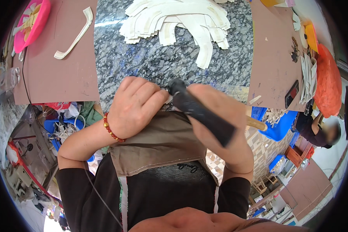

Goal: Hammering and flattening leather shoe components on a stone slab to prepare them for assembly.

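My right hand [220, 106] is closed round the wooden handle of a hammer [207, 116]. The hammer's long black head slants over the near edge of a grey granite slab [143, 58], its small end close by my left fingertips. Wearing a red bead bracelet, my left hand [137, 101] rests at that edge with its fingers bent together. A small whitish bit [169, 99] shows at the fingertips, mostly hidden by the hand and hammer; its kind cannot be made out. Farther back on the slab lies a fanned pile of curved white strips [181, 17].
One curved strip [75, 34] lies on the brown board at left, near a pink basin [36, 25]. At right are a phone [292, 94], keys [295, 50] and a red bag [328, 83]. Blue bins stand below the table; another person [317, 129] is at far right.
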Motion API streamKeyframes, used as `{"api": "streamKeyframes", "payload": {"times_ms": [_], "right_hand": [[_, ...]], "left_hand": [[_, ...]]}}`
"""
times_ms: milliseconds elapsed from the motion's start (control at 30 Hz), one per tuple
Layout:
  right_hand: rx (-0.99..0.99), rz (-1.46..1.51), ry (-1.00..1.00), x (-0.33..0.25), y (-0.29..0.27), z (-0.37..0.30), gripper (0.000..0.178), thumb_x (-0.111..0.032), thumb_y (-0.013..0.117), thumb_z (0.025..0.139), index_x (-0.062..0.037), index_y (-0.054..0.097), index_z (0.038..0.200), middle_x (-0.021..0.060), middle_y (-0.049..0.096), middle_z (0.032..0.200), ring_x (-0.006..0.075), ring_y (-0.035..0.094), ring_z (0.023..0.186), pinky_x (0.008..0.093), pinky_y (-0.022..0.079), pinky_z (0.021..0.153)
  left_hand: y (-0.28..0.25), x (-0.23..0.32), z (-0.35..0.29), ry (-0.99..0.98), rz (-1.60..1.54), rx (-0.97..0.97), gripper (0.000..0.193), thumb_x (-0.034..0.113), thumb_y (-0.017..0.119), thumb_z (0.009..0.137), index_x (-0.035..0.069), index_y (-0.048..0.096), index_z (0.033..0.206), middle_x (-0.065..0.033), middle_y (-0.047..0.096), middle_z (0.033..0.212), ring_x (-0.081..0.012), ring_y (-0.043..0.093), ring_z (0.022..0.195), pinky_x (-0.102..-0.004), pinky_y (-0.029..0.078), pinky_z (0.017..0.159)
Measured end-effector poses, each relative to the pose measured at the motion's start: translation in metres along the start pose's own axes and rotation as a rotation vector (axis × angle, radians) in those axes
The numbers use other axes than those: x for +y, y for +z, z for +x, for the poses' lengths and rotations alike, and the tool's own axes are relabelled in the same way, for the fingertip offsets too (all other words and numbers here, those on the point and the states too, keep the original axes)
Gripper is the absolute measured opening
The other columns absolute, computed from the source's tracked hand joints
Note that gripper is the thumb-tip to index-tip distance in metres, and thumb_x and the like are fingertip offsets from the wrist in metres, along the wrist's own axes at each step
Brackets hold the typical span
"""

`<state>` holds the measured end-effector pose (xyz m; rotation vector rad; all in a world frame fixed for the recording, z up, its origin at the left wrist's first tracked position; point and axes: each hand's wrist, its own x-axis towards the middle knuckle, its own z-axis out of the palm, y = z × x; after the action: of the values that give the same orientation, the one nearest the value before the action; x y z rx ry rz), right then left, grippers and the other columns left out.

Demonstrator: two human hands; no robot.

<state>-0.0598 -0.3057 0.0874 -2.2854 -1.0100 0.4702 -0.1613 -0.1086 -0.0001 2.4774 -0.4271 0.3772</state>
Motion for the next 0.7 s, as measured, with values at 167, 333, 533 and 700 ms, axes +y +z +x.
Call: {"api": "streamKeyframes", "payload": {"times_ms": [167, 333, 533, 700], "right_hand": [[-0.041, -0.002, 0.077, 0.003, 0.006, -0.002, 0.017, -0.005, 0.081, 0.088, -0.0041, 0.070, 0.102, 0.0123, 0.070, 0.088, 0.0331, 0.070, 0.077, 0.0362, 0.055, 0.067], [0.021, -0.029, 0.049, 0.007, 0.011, -0.006, 0.020, -0.007, 0.083, 0.086, -0.0033, 0.070, 0.101, 0.0118, 0.071, 0.089, 0.0317, 0.071, 0.077, 0.0352, 0.056, 0.068], [0.135, 0.003, -0.006, 0.004, 0.004, -0.004, 0.020, -0.005, 0.083, 0.085, -0.0016, 0.071, 0.101, 0.0131, 0.072, 0.092, 0.0303, 0.072, 0.079, 0.0341, 0.056, 0.071], [-0.109, -0.120, -0.022, 0.000, 0.005, -0.003, 0.026, -0.002, 0.083, 0.081, -0.0028, 0.071, 0.104, 0.0106, 0.071, 0.092, 0.0300, 0.071, 0.080, 0.0354, 0.056, 0.071]], "left_hand": [[-0.008, -0.005, -0.006, -0.112, -0.051, 0.052, 0.027, 0.007, 0.084, 0.073, 0.008, 0.072, 0.098, -0.0037, 0.064, 0.092, -0.0255, 0.060, 0.082, -0.0410, 0.044, 0.076], [-0.006, -0.006, -0.012, -0.034, -0.090, 0.046, 0.029, 0.007, 0.083, 0.072, 0.007, 0.074, 0.100, -0.0032, 0.063, 0.092, -0.0244, 0.059, 0.082, -0.0403, 0.044, 0.076], [-0.007, -0.002, -0.014, 0.062, 0.041, -0.002, 0.030, 0.009, 0.073, 0.076, 0.005, 0.071, 0.106, -0.0046, 0.062, 0.096, -0.0228, 0.059, 0.085, -0.0400, 0.046, 0.082], [-0.006, 0.000, -0.011, 0.096, 0.137, -0.051, 0.025, 0.015, 0.072, 0.080, 0.006, 0.069, 0.103, -0.0036, 0.056, 0.092, -0.0209, 0.057, 0.084, -0.0387, 0.046, 0.082]]}}
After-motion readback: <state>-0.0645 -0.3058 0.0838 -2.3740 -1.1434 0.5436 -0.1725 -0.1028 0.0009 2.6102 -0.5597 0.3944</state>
